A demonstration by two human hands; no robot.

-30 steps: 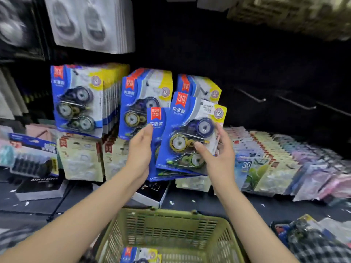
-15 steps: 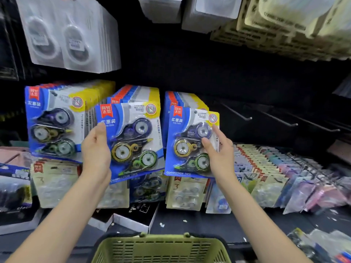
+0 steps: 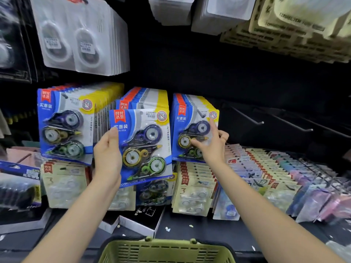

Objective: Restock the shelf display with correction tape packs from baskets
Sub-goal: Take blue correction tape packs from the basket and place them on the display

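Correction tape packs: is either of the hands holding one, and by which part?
The left hand grips a correction tape pack by its left edge. The right hand rests open on the right stack's front pack.

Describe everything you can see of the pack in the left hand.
The correction tape pack is a blue card with a yellow top corner, a red logo tag and a clear blister over three tape dispensers: purple, yellow, green. It looks intact, held upright and slightly tilted before the middle hanging stack. The left hand grips its left edge, thumb on the front. "CORRECTION TAPE" runs along its bottom edge.
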